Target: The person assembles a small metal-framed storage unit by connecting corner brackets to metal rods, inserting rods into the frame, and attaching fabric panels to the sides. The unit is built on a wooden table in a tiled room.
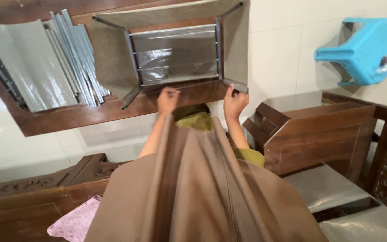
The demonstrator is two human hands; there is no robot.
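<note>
The grey metal rack frame (175,49) — thin square bars joined into a box, with a brown fabric cover hanging over its sides and shiny plastic sheeting behind its rungs — lies on the dark wooden table (68,117), close to the table's near edge. The left hand (168,99) is curled into a tight fist at the lower bar of the frame; it looks clamped on something thin there, but whether that is the bar or a fold of cloth I cannot tell. The right hand (234,101) is pinched narrow on the frame's grey corner piece (237,85), thumb and fingers closed around it. A long fall of brown pleated cloth (193,188) runs from under the hands down toward the camera and hides most of what lies below. The likeliest trouble, as I judge it, is the frame sliding or tipping off the table edge, since it sits so near that edge and is held only at two low points — a pull from one hand alone could rack the light bars out of square. The corner grip also puts fingertips where metal parts meet, so a pinch is possible. Just beside the frame lie a loose bundle of grey metal rods (79,58) and a folded grey plastic sheet (27,62); a swing of the frame could knock the rods rolling. The blue plastic stool (363,49) stands well apart.
</note>
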